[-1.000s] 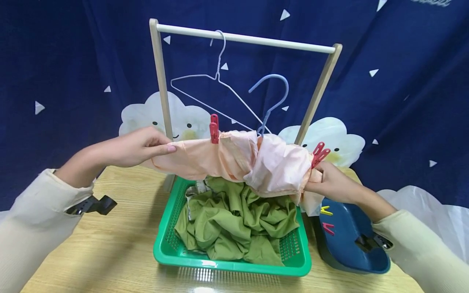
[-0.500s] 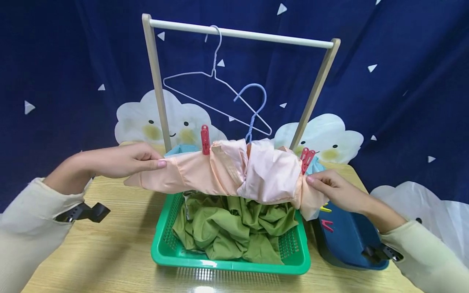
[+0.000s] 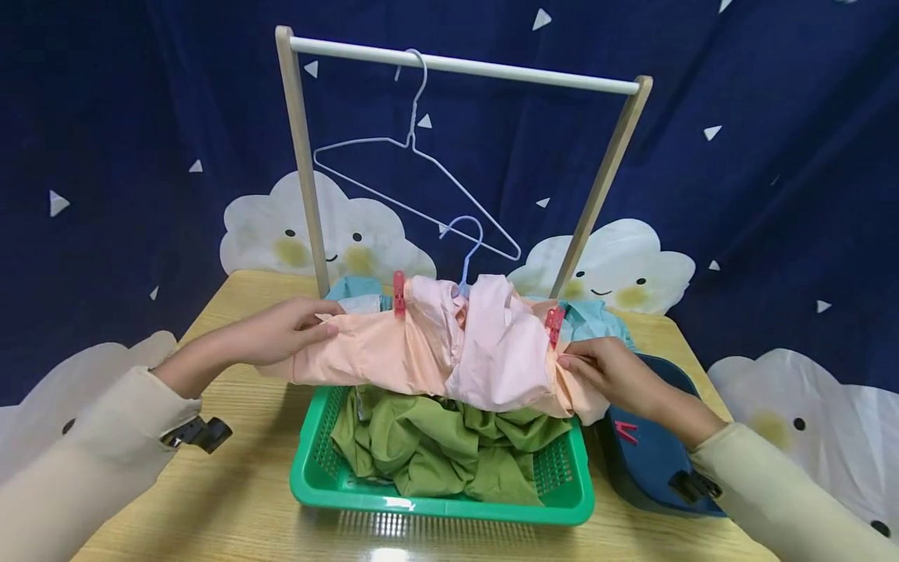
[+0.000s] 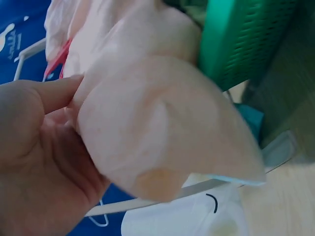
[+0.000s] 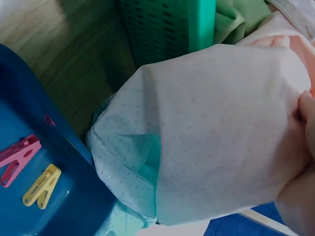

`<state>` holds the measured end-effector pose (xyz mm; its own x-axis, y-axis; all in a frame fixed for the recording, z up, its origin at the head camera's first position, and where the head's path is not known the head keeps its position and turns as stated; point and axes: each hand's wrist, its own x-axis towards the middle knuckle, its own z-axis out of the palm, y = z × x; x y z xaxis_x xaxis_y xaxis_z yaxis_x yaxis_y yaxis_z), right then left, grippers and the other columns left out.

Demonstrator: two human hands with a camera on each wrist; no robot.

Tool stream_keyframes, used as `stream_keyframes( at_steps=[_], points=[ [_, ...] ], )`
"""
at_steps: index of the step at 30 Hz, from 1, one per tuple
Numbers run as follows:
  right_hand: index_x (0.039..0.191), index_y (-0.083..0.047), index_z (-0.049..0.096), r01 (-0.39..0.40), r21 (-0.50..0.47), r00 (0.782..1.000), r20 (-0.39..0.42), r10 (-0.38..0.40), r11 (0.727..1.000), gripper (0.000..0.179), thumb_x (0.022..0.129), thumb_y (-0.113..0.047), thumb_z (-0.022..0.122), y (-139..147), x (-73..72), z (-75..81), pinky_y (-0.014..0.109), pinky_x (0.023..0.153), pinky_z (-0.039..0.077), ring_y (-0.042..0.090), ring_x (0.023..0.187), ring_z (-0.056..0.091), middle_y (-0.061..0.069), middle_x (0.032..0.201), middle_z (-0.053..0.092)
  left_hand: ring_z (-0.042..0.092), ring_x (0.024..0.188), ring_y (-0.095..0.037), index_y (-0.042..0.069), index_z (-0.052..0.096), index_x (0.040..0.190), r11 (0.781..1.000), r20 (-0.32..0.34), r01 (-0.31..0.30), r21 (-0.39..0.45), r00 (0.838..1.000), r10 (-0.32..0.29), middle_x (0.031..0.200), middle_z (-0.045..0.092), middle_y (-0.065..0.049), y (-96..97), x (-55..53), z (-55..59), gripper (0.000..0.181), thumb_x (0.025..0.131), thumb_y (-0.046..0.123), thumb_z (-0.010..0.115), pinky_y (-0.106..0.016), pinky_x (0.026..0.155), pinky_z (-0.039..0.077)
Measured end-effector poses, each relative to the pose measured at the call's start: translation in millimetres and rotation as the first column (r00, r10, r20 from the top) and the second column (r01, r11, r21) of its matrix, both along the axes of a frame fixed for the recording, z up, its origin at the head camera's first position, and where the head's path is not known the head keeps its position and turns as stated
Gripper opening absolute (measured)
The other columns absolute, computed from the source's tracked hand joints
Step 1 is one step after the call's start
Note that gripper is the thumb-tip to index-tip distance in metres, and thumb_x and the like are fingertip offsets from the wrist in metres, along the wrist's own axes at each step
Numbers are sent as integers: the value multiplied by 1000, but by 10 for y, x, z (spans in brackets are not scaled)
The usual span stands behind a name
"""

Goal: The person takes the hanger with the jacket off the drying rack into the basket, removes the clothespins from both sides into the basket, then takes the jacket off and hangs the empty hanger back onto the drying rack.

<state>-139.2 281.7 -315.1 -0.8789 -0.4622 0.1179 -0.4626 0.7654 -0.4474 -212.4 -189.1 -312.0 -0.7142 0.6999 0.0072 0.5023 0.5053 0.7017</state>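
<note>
A peach and pale pink garment (image 3: 506,351) is stretched sideways between both hands, over the front basket. My left hand (image 3: 281,334) pinches its left end between thumb and fingers; in the left wrist view the loose cloth (image 4: 167,123) droops past the fingertips. My right hand (image 3: 621,378) grips the right end, near a red clothespin (image 3: 554,326). Another red clothespin (image 3: 399,294) stands clipped on the left part. Out of the bunched middle rises the hook of a blue hanger (image 3: 466,257); the rest of that hanger is hidden by cloth.
Below the garment a green basket (image 3: 449,511) holds olive-green cloth (image 3: 435,445). To its right, a dark blue bin (image 3: 653,464) contains pink (image 5: 20,157) and yellow (image 5: 42,187) clothespins. Behind stands a rack (image 3: 527,72) with a bare white hanger (image 3: 421,148). Light blue cloth (image 3: 597,318) lies at the back.
The garment and its hanger have come down, and the hook has shifted left, away from the rack bar. Both hands still hold the cloth ends, lower than a second ago.
</note>
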Motion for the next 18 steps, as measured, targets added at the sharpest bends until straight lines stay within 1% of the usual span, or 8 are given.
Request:
stream_keyframes(
  at_steps=[3, 5, 7, 9, 12, 15, 17, 18],
  points=[
    [82, -17, 70, 13, 24, 997, -72, -11, 1000, 21, 101, -13, 60, -24, -29, -11, 21, 50, 38, -2, 54, 42, -14, 61, 48, 65, 91, -15, 0, 64, 125, 999, -38, -43, 16, 998, 44, 113, 71, -13, 70, 17, -74, 27, 103, 13, 57, -28, 79, 53],
    [81, -17, 69, 17, 50, 994, -109, -12, 999, 22, 101, -13, 61, -39, -35, -25, 20, 49, 37, -3, 53, 41, -14, 60, 47, 62, 86, -13, 0, 67, 122, 998, -63, -56, 40, 996, 59, 106, 73, -10, 129, 26, -127, 26, 102, 13, 60, -26, 75, 52],
    [80, -18, 69, 25, 83, 989, -146, -12, 996, 22, 100, -12, 62, -49, -38, -40, 20, 49, 37, -3, 53, 41, -14, 61, 49, 54, 75, -10, 2, 72, 114, 995, -105, -75, 62, 991, 81, 87, 69, -5, 187, 28, -174, 20, 99, 12, 64, -23, 67, 46],
    [80, -18, 69, 32, 109, 984, -175, -12, 994, 21, 99, -11, 63, -57, -41, -53, 20, 50, 38, -3, 54, 42, -14, 61, 50, 49, 72, -9, 4, 74, 104, 992, -157, -99, 84, 981, 111, 78, 65, 0, 235, 30, -217, 13, 97, 12, 66, -23, 64, 42],
    [78, -19, 68, 51, 136, 972, -232, -19, 989, 22, 97, -10, 66, -44, -47, -55, 20, 52, 38, -2, 55, 42, -14, 61, 52, 44, 67, -9, 10, 72, 92, 984, -263, -157, 87, 949, 175, 70, 58, 2, 309, 28, -253, 5, 95, 12, 69, -25, 62, 37],
    [76, -21, 67, 71, 155, 954, -299, -22, 985, 22, 95, -11, 69, -32, -61, -62, 20, 54, 39, 0, 57, 43, -13, 62, 53, 42, 62, -10, 13, 66, 85, 976, -372, -206, 75, 902, 219, 68, 55, 4, 361, 39, -274, 10, 94, 14, 71, -26, 57, 34],
    [76, -21, 67, 84, 172, 946, -324, -24, 981, 20, 94, -13, 70, -23, -70, -78, 22, 55, 40, 2, 59, 45, -13, 63, 55, 36, 56, -10, 14, 63, 83, 973, -429, -222, 66, 874, 229, 63, 46, 4, 383, 44, -287, 14, 93, 15, 73, -25, 53, 28],
    [77, -20, 68, 88, 184, 945, -326, -24, 979, 19, 94, -14, 71, -19, -73, -90, 23, 57, 41, 2, 60, 46, -12, 64, 56, 34, 55, -9, 14, 60, 82, 973, -448, -221, 60, 865, 224, 62, 43, 5, 392, 47, -298, 16, 93, 15, 73, -25, 51, 27]
  ],
)
